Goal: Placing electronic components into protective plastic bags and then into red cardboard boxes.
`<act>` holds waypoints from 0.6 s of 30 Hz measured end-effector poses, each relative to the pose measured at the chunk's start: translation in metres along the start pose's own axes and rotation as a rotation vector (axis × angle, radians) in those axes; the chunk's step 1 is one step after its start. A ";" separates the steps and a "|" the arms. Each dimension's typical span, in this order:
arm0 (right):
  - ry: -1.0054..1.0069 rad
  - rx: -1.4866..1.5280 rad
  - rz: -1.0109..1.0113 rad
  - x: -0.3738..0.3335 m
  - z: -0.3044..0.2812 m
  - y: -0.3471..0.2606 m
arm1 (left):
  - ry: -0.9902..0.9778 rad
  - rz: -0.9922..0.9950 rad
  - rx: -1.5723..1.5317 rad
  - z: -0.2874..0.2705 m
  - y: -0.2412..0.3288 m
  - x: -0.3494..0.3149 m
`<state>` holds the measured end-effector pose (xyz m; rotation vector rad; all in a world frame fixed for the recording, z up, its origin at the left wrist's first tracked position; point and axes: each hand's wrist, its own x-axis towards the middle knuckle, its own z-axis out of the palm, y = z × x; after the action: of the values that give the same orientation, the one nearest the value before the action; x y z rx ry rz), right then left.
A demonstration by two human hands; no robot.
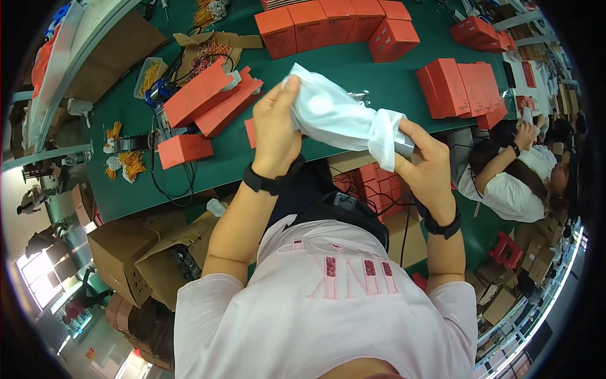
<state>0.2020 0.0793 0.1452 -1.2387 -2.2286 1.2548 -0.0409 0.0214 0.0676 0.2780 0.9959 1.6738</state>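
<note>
The left hand (276,126) is closed on the far-left end of a white bag (331,114), pinching it between thumb and fingers. The right hand (430,161) is clamped, thumb and fingers, around the grey end of an item (405,146) that protrudes from the bag's bunched right end. The hands are apart from each other, with the bag stretched between them, tilted down toward the right. The bag is held in the air over the near part of a green table (224,165); the rest of the item is covered, and its full shape cannot be told.

To the left on the table lie two long orange-red boxes (201,95), side by side at a slant, and nearer, a smaller orange-red box (185,150). A clear container (139,85) with yellow pieces stands farther left, beside an open carton (243,42) with a tangle of red pieces. At the far side, a row of orange-red boxes (312,28) stands close together; another orange-red group (464,88) stands to the right. A co-worker (521,183) is at the right side of the scene. Cardboard cartons (120,252) are at floor level, near left. A black band (444,225) is worn on each wrist.
</note>
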 end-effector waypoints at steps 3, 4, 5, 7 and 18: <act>0.070 0.114 -0.011 -0.006 -0.003 -0.011 | 0.179 0.102 -0.257 -0.006 0.004 0.014; 0.069 0.112 -0.011 -0.008 -0.003 -0.011 | 0.185 0.110 -0.298 -0.012 0.007 0.016; 0.133 0.243 -0.001 -0.009 -0.004 -0.011 | 0.159 0.096 -0.297 -0.018 0.010 0.018; 0.217 0.395 -0.023 -0.011 -0.002 -0.009 | 0.124 0.068 -0.358 -0.012 0.013 0.016; -0.046 0.705 0.251 -0.010 0.034 -0.012 | -0.047 -0.199 -0.364 0.056 -0.011 -0.013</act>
<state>0.1803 0.0498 0.1369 -1.2049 -1.4457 1.9430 0.0069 0.0363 0.0976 -0.0233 0.6451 1.6213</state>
